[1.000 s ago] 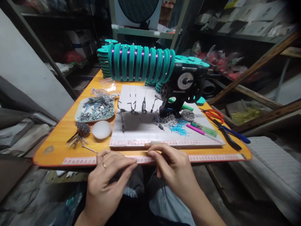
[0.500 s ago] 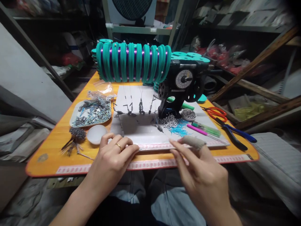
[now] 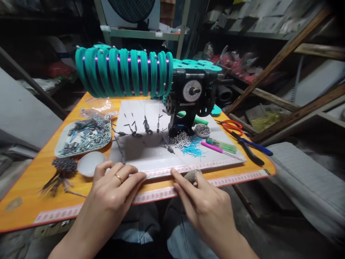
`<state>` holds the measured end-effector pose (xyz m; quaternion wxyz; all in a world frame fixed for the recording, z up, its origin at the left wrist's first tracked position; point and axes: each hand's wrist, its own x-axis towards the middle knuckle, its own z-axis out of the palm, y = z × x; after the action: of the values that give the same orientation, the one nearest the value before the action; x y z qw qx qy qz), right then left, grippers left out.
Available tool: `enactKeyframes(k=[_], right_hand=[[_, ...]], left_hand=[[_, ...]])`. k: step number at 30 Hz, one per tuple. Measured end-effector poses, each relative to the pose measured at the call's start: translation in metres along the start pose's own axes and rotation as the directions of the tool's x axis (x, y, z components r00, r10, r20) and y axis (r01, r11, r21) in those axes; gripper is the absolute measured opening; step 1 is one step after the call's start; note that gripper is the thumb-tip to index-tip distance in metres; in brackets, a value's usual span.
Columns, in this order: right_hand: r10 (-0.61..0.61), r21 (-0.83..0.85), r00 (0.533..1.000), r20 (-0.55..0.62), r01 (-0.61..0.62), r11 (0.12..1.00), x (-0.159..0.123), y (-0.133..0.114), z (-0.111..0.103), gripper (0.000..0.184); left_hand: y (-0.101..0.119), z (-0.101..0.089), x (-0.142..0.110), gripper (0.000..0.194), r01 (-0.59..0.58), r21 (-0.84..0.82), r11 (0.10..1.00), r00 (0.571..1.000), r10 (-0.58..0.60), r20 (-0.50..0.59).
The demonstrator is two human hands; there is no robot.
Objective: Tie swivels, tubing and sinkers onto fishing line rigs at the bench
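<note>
My left hand [image 3: 114, 192], with a ring on it, rests at the front edge of a white board [image 3: 161, 160]. Its fingers are curled together, with the tips on the board's ruler strip. My right hand [image 3: 207, 208] is just right of it. Its fingers are drawn together and point left, and a taped fingertip [image 3: 192, 176] touches the same edge. What either hand pinches is too thin to see. Thin lines with dark sinkers [image 3: 145, 126] lie on the board. They run up to a row of teal foam spools [image 3: 124, 72] on a black winder [image 3: 190, 100].
On the orange table [image 3: 29, 183] are a tray of small parts [image 3: 81, 135], a white dish [image 3: 90, 162], a bundle of dark swivels [image 3: 63, 167], silver beads [image 3: 182, 138], cyan tubes [image 3: 192, 148], a small tin [image 3: 202, 130], pens [image 3: 218, 145], orange scissors [image 3: 229, 125] and blue pliers [image 3: 250, 147]. Cluttered shelves surround it.
The view has swung right, so the table sits further left. My right hand has dropped from above the board's right part to its front edge, close to my left hand.
</note>
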<state>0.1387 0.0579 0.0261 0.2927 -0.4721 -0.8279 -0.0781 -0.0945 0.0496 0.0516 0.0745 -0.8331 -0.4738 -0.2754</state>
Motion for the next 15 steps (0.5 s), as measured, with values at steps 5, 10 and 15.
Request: enactKeyframes(k=[5, 10, 15], right_hand=[[0.029, -0.038, 1.0, -0.009, -0.029, 0.999, -0.011, 0.015, -0.006, 0.034], [0.06, 0.021, 0.998, 0.007, -0.06, 0.998, -0.013, 0.019, -0.005, 0.033], [0.088, 0.058, 0.996, 0.032, -0.09, 0.994, -0.013, 0.019, -0.003, 0.034]], left_hand=[[0.001, 0.002, 0.004, 0.011, -0.031, 0.02, 0.999, 1.0, 0.031, -0.003], [0.0, 0.004, 0.006, 0.011, -0.091, 0.036, 0.995, 0.995, 0.092, -0.029], [-0.004, 0.005, 0.003, 0.011, -0.101, 0.038, 0.994, 0.994, 0.102, -0.031]])
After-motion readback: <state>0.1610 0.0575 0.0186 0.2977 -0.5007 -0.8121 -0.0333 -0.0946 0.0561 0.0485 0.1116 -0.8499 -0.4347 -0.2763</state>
